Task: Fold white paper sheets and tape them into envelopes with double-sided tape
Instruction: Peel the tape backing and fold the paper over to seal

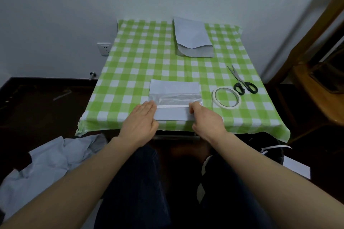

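The folded white sheet (175,87) lies flat near the front edge of the table (130,65), long side across. It's got a shiny, crinkly band through its middle and a thin white tape strip (172,106) along the top of the near flap. The double-sided tape roll (227,106) lies flat just to its right, and a stack of envelopes (193,42) sits well apart at the far side.

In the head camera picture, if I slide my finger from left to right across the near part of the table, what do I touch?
left hand → tape strip on the folded white paper → right hand → roll of double-sided tape → scissors
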### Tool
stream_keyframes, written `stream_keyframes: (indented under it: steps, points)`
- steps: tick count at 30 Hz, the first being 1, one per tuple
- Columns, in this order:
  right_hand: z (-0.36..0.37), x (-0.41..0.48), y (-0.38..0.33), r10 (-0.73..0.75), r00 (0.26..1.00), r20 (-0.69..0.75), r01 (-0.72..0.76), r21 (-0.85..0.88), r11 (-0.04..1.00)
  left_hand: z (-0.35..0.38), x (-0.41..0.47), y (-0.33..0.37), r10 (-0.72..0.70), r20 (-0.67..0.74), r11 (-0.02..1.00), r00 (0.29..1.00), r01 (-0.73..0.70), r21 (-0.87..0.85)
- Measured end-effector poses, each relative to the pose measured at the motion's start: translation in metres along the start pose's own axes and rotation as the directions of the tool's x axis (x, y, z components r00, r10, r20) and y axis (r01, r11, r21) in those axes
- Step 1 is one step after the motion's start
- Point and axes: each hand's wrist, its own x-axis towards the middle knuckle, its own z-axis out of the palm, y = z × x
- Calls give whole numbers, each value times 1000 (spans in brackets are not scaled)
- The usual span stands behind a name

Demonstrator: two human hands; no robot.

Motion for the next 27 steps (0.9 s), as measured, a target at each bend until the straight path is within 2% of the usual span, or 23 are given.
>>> stream_keyframes:
  steps: [4,8,10,12,15,17,19,22,27]
  points:
    - [1,-1,0,-15,1000,3,15,-16,1000,1,1,10,15,-21,1000,1000,-14,17]
    - [2,1,4,-27,999,38,26,17,1000,-2,1,1,-31,-11,999,999,31,12]
    - [1,3,8,-20,999,29,17,118,993,-6,3,3,-64,-44,998,997,65,20]
    - [-2,5,14,16,997,-78,9,310,951,-10,7,10,-81,-94,997,992,81,-1]
    - [-11,13,26,177,958,-225,-46,488,872,-15,16,27,-32,-132,996,991,21,-85]
    - [-13,23,37,297,937,-184,-134,597,791,-17,25,40,44,-136,986,990,-65,-155]
    - [-13,31,45,353,929,-109,-203,646,735,-19,35,52,99,-96,974,990,-116,-194]
    - [-13,39,50,384,923,-16,-288,634,718,-16,52,65,118,-28,978,993,-121,-167]
    - [-19,44,46,372,925,79,-328,660,676,-11,70,77,91,60,990,994,-84,-115]
